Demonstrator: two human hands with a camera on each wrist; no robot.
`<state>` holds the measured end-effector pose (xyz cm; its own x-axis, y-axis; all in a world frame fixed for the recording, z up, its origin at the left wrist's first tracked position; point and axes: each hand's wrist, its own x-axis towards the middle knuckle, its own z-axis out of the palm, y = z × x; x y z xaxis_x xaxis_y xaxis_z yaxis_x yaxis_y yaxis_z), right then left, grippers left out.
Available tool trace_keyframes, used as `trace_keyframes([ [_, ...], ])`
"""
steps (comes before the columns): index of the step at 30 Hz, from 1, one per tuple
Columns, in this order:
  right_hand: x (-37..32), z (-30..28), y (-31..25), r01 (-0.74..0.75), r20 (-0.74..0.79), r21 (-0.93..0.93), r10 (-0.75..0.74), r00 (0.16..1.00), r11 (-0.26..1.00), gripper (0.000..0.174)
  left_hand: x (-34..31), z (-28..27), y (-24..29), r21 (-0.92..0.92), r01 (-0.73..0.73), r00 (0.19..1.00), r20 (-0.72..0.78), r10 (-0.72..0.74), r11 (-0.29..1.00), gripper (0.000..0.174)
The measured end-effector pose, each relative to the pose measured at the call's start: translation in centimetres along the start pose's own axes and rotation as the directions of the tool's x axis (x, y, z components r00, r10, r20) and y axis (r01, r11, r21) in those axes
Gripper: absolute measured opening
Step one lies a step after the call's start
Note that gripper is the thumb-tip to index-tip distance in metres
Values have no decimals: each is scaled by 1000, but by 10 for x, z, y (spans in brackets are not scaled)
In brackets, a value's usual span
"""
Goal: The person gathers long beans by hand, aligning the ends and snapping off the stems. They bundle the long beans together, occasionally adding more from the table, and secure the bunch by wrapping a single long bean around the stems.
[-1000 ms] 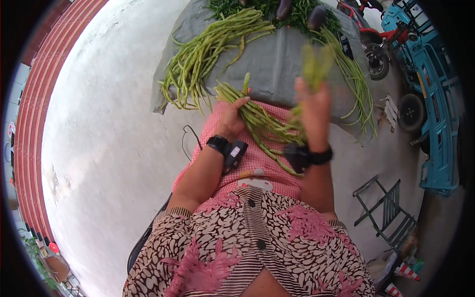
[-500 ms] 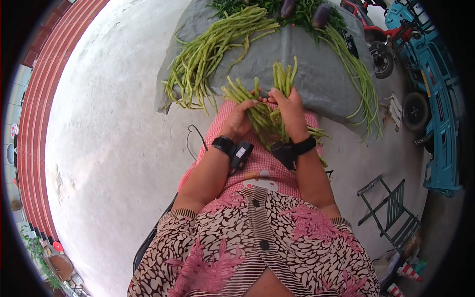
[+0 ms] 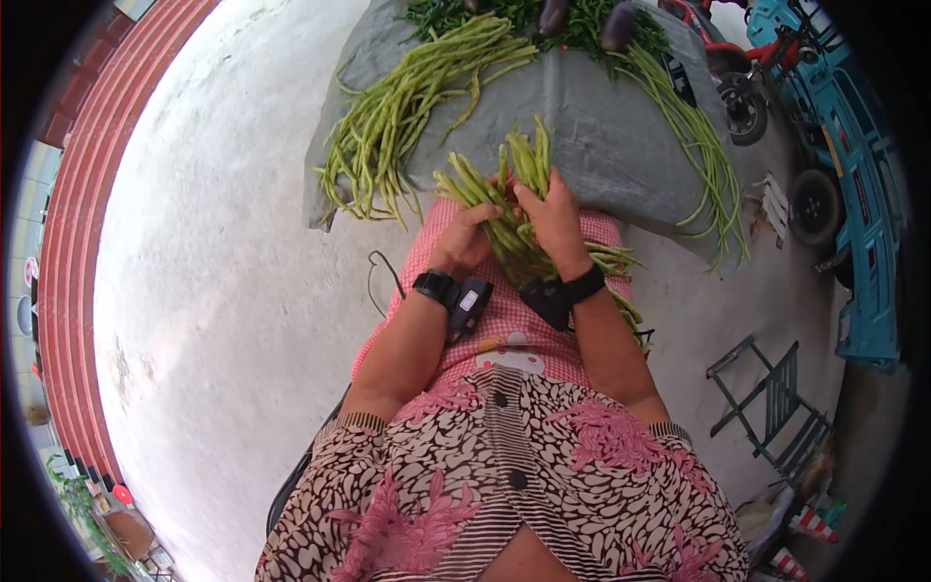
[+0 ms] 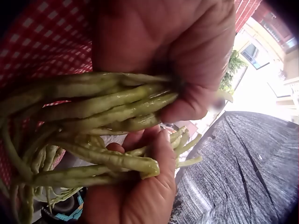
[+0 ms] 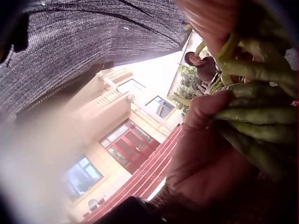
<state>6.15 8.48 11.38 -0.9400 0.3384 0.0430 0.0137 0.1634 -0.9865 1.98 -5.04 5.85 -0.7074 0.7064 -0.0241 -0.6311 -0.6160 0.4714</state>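
Note:
Over the lap, my left hand (image 3: 464, 238) grips a bundle of long green beans (image 3: 470, 177), its thumb across them. Close against it on the right, my right hand (image 3: 557, 225) holds a smaller bunch of long beans (image 3: 531, 160), tips pointing up and away. The lower lengths of the beans hang between the wrists and past the right wrist onto the pink checked apron (image 3: 601, 229). In the left wrist view, the left thumb and fingers curl round several beans (image 4: 112, 105), with the right hand (image 4: 145, 198) just below. The right wrist view shows the right thumb pressed along the beans (image 5: 261, 116).
A grey cloth-covered surface (image 3: 601, 145) lies ahead. On it are a heap of long beans (image 3: 398, 116) at left, a thinner bunch (image 3: 684, 126) at right, leafy greens and eggplants (image 3: 618, 29). A folding stool (image 3: 776, 407) and a blue three-wheeler (image 3: 853, 194) stand right.
The right hand, blurred and apart with its bunch a second ago, has come in beside the left hand. Since then its bunch has shifted slightly left, closer to the left bundle.

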Motion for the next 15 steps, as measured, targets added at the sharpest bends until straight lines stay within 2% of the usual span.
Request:
trace_keyframes([
  [1, -2, 0, -4, -21, -3, 66, 22, 1000, 998, 23, 0, 1, 0, -18, -8, 1000, -3, 8, 1000, 67],
  [4, -2, 1, 5, 21, 10, -62, -21, 1000, 998, 26, -1, 2, -2, -54, -11, 998, -67, 8, 998, 64],
  [7, -3, 4, 8, 128, 68, -430, -109, 992, 894, 29, -3, -5, -4, -41, 38, 996, -73, -41, 998, 62],
  [10, -6, 3, 5, 164, 122, -450, -122, 985, 878, 32, -5, -8, -2, -5, 64, 996, -54, -65, 998, 57],
  [13, -4, -2, 2, 191, 238, -358, -109, 965, 914, 35, -7, -9, -1, -5, 67, 996, -56, -67, 998, 54],
  [15, -3, -7, 3, 147, 234, -357, -64, 970, 922, 37, -7, -8, -1, -32, 85, 995, -48, -87, 996, 52],
])
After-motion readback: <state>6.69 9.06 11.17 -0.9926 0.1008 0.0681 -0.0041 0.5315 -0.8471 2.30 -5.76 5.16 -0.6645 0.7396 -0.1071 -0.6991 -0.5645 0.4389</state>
